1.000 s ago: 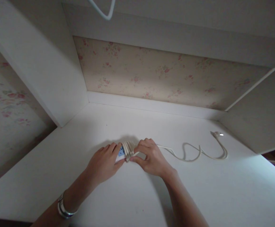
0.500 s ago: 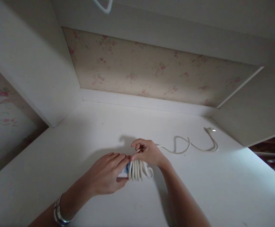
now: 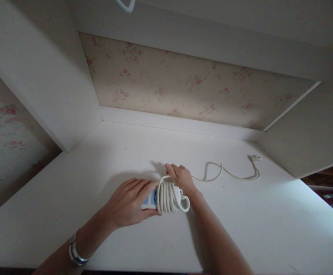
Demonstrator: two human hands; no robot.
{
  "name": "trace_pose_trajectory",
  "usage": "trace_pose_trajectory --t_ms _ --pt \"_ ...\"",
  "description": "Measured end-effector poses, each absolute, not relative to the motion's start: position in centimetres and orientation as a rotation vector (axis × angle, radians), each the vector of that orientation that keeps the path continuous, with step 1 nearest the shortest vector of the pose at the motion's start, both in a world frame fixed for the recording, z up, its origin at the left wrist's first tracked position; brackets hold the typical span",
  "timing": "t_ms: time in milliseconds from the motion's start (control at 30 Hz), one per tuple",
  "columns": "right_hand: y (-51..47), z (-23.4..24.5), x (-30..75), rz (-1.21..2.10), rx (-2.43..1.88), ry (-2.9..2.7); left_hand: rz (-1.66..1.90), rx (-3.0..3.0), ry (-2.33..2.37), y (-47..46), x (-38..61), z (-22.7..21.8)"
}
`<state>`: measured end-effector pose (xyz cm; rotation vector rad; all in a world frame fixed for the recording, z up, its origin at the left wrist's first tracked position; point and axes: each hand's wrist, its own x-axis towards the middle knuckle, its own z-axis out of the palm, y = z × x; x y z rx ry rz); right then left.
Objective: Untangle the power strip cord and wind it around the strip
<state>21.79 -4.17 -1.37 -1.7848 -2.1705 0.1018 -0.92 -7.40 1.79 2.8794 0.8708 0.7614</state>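
Observation:
A white power strip with blue socket faces (image 3: 150,199) is gripped at its left end by my left hand (image 3: 132,202). Its off-white cord (image 3: 166,198) is wound in several turns around the strip's right part, with a small loop at the right end. Just behind the strip, my right hand (image 3: 182,178) is closed on the loose cord, which curves up from the coils to its fingers. From there the cord trails right along the white surface to a plug (image 3: 254,157).
The white surface (image 3: 120,156) is bounded by side panels, a low back ledge (image 3: 180,123) and floral wallpaper (image 3: 160,84). Overhead is a panel with part of a white hanger-like piece (image 3: 127,5) at the top. A front edge shows at the bottom.
My right hand has moved slightly back and right, drawing the cord up off the strip. The strip has turned so more of its blue face shows, and the trailing cord has shifted left.

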Motion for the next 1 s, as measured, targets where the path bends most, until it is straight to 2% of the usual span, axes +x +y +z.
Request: trace_pose_trajectory --t_ms 167,367,567,800,1000 --pt "-4.3 -0.2 22.0 0.041 -1.960 -2.346 1.064 2.833 1.022 -6.6 -1.3 1.8" --pt "-4.8 0.1 20.6 -0.036 -1.738 -2.470 1.268 2.676 1.347 -5.8 -1.7 1.6" --pt "-6.1 0.6 19.1 -0.135 -1.510 -2.498 1.144 2.638 1.677 -5.0 -1.7 1.2" --pt "-6.8 0.6 19.0 -0.232 -1.169 -2.406 1.034 2.600 1.609 -5.0 -1.4 0.9" --pt "-6.0 0.4 20.0 -0.356 -1.096 -2.375 0.942 2.590 1.559 -4.8 -1.6 0.6"
